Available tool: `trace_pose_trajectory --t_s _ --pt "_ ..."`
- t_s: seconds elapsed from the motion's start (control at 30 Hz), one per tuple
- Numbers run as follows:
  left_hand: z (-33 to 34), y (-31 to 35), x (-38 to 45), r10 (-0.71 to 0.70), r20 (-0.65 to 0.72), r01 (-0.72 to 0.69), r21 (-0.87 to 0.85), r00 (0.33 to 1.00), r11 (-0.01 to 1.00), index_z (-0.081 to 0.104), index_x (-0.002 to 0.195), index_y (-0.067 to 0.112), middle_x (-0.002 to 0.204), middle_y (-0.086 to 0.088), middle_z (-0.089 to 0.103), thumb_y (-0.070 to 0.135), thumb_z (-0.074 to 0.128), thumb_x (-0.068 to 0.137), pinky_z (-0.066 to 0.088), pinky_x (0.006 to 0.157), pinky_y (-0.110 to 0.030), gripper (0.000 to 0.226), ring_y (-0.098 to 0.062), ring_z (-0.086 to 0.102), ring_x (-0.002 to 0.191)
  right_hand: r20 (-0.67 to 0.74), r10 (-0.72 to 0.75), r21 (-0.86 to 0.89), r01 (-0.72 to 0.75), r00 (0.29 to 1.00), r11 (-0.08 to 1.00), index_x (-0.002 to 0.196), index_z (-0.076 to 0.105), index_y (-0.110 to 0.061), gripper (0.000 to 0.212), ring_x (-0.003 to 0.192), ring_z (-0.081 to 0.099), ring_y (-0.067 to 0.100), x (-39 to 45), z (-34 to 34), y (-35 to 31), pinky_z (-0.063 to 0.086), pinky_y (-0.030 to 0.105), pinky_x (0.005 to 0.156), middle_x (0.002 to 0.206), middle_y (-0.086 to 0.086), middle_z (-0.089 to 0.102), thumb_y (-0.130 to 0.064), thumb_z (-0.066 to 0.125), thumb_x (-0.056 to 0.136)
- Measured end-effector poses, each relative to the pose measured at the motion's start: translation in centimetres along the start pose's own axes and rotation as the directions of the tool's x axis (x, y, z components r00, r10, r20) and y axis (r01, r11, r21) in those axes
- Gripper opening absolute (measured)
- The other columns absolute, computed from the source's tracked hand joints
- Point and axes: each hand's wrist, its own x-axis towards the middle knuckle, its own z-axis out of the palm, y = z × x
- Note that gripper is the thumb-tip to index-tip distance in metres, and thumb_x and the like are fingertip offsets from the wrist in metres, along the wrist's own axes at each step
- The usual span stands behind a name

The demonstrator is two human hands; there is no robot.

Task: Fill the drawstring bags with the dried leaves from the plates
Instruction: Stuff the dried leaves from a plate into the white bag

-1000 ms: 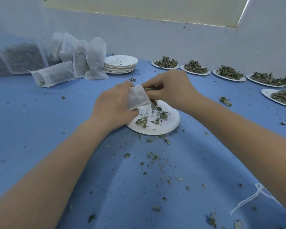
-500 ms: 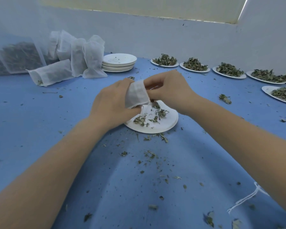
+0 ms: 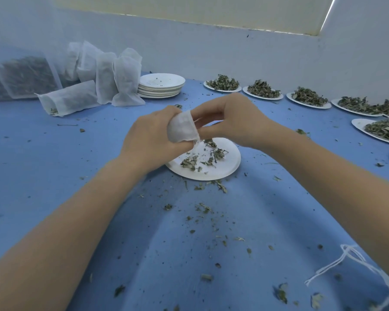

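Both hands meet above a round white paper plate (image 3: 213, 171) with a few crumbly dried leaves (image 3: 202, 157) left on it. The left hand (image 3: 148, 140) clutches a soft, gauzy white drawstring bag (image 3: 182, 127), fingers curled round it; the right hand (image 3: 231, 122) pinches at its mouth. Beyond the left hand slump limp filled bags (image 3: 112, 79) beside stacked plates (image 3: 161, 85); beyond the right, heaped plates (image 3: 265, 92) line the blue table (image 3: 43, 164).
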Motion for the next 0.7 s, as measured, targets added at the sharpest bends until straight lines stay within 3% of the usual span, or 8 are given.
trace_pose_trajectory --t_s 0.13,0.23,0.3,0.37,0.4,0.53,0.6,0.7 --pt "0.4 0.4 -0.2 0.045 0.019 -0.044 -0.044 0.999 0.998 0.052 0.087 0.019 0.076 0.007 0.057 0.045 0.073 0.067 0.042 0.063 -0.033 0.039 -0.019 0.055 0.076 -0.124 -0.022 -0.117 0.008 0.992 0.993 0.081 0.07 -0.026 0.024 0.078 0.066 0.006 0.4 1.4 -0.2 0.053 0.022 0.079 0.081 -0.004 0.071 -0.003 0.071 0.073" --pt "0.4 0.6 -0.2 0.014 -0.029 -0.018 -0.127 0.999 0.992 0.045 0.079 0.022 0.068 0.012 0.051 0.043 0.076 0.064 0.039 0.057 -0.029 0.04 -0.011 0.049 0.066 -0.219 0.0 -0.038 -0.009 0.976 0.999 0.086 0.075 -0.02 0.017 0.071 0.062 0.0 1.0 2.2 -0.4 0.051 0.015 0.07 0.076 -0.007 0.069 -0.007 0.073 0.075" --pt "0.3 0.5 -0.2 0.025 -0.046 -0.031 -0.134 0.999 0.99 0.044 0.077 0.029 0.066 0.014 0.048 0.037 0.076 0.065 0.034 0.053 -0.024 0.035 -0.005 0.047 0.063 -0.15 0.039 0.0 -0.039 0.988 0.999 0.084 0.075 -0.019 0.013 0.068 0.059 0.0 1.1 2.5 -0.5 0.05 0.018 0.064 0.074 -0.006 0.067 -0.009 0.073 0.076" --pt "0.4 0.3 -0.2 0.03 -0.022 -0.033 -0.137 0.999 0.99 0.056 0.091 0.027 0.073 0.015 0.05 0.036 0.076 0.064 0.034 0.06 -0.024 0.035 -0.009 0.05 0.07 0.002 0.052 -0.046 -0.052 0.999 0.998 0.081 0.074 -0.016 0.009 0.062 0.055 0.003 1.1 2.2 -0.5 0.046 0.017 0.057 0.07 -0.002 0.064 -0.008 0.07 0.079" --pt "0.4 0.3 -0.2 0.027 -0.013 -0.029 -0.139 1.0 0.99 0.059 0.103 0.025 0.08 0.015 0.053 0.039 0.076 0.062 0.036 0.065 -0.024 0.047 -0.012 0.052 0.076 0.059 0.055 -0.058 -0.051 0.997 0.997 0.083 0.073 -0.013 0.009 0.06 0.053 0.003 1.0 1.9 -0.6 0.044 0.015 0.055 0.07 -0.001 0.063 -0.006 0.068 0.08" --pt "0.0 -0.3 -0.3 0.019 0.059 -0.016 -0.056 0.998 0.998 0.049 0.119 0.03 0.094 0.014 0.057 0.04 0.073 0.059 0.042 0.071 -0.028 0.065 -0.015 0.055 0.086 0.163 0.051 -0.038 -0.045 0.985 0.998 0.095 0.072 -0.01 0.017 0.067 0.058 -0.001 1.0 0.8 -0.3 0.046 0.009 0.062 0.084 0.0 0.071 -0.001 0.067 0.081" --pt "-0.4 -0.9 -0.2 -0.008 0.094 0.007 0.015 0.996 1.0 0.047 0.118 0.032 0.096 0.01 0.06 0.032 0.073 0.064 0.042 0.07 -0.029 0.06 -0.019 0.055 0.087 0.169 0.021 0.025 -0.026 0.985 0.999 0.099 0.072 -0.02 0.024 0.081 0.066 -0.001 0.7 0.4 -0.2 0.052 0.014 0.075 0.093 -0.007 0.074 -0.004 0.068 0.082" --pt "-1.0 -1.7 0.1 -0.03 0.078 0.022 0.099 0.997 0.995 0.046 0.119 0.032 0.101 0.005 0.062 0.026 0.07 0.066 0.036 0.067 -0.029 0.058 -0.022 0.054 0.088 0.015 0.002 0.118 -0.004 1.0 0.993 0.095 0.072 -0.027 0.029 0.089 0.067 -0.001 0.6 -0.4 0.5 0.052 0.016 0.083 0.092 -0.013 0.073 -0.002 0.062 0.086"
